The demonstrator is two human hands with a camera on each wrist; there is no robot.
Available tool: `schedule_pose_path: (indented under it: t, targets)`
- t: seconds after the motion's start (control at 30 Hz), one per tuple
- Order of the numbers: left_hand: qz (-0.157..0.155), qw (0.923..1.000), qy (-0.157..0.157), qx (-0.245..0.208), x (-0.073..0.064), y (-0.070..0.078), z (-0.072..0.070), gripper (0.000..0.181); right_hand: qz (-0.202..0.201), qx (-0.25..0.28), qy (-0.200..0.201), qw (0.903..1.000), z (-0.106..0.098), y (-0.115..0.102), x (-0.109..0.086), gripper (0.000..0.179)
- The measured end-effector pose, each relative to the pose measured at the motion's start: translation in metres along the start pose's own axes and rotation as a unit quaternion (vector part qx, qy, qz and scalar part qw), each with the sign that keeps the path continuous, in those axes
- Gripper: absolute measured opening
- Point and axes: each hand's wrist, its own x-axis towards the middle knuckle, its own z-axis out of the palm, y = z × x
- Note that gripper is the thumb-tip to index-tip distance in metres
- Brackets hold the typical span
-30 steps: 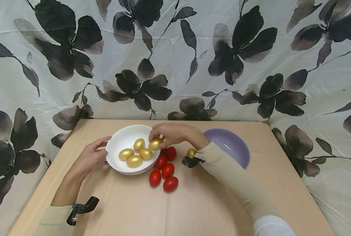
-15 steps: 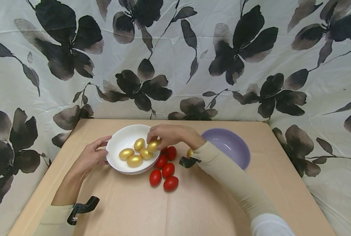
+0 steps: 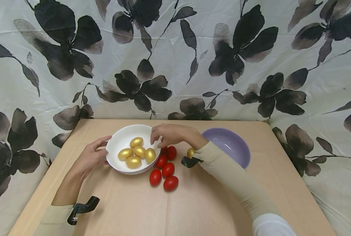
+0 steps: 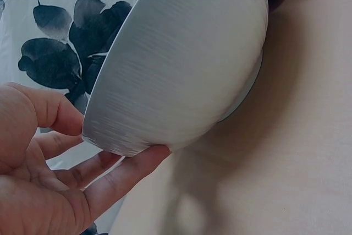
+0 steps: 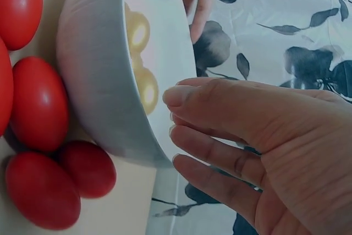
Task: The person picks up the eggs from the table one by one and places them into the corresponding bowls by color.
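My left hand (image 3: 93, 153) grips the rim of a white bowl (image 3: 117, 137) at its left side. In the left wrist view the thumb is at the rim and the fingers (image 4: 126, 182) touch the outer wall. Several gold eggs (image 3: 139, 151) lie inside the bowl. Over the bowl's right rim is my right hand (image 3: 173, 134), with nothing between its fingers. In the right wrist view its fingertips (image 5: 179, 96) are apart from the gold eggs (image 5: 147, 89), loosely bent.
Several red eggs (image 3: 168, 170) lie on the table (image 3: 128, 203) right of the white bowl. Behind my right wrist a purple bowl (image 3: 231, 146) stands, and one gold egg (image 3: 190, 152) partly shows beside the wrist camera. A floral cloth (image 3: 175, 59) hangs behind the table.
My right hand has let go of a gold egg, which now lies in the white bowl's right side. The other gold eggs have shifted a little. The left hand stays on the rim.
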Motion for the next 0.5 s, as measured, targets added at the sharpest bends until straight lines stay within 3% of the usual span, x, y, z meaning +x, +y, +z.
schedule_pose_path:
  t: [0.23,0.5]
  targets:
    - [0.001,1.0,0.0,-0.005,0.001,-0.003,0.0,0.065,0.012,0.015,0.012,0.9997,-0.004,0.007,-0.017,0.025]
    - [0.005,1.0,-0.002,-0.004,0.002,-0.003,0.0,0.065,0.03,0.032,-0.009,0.999,-0.002,0.015,-0.036,0.03]
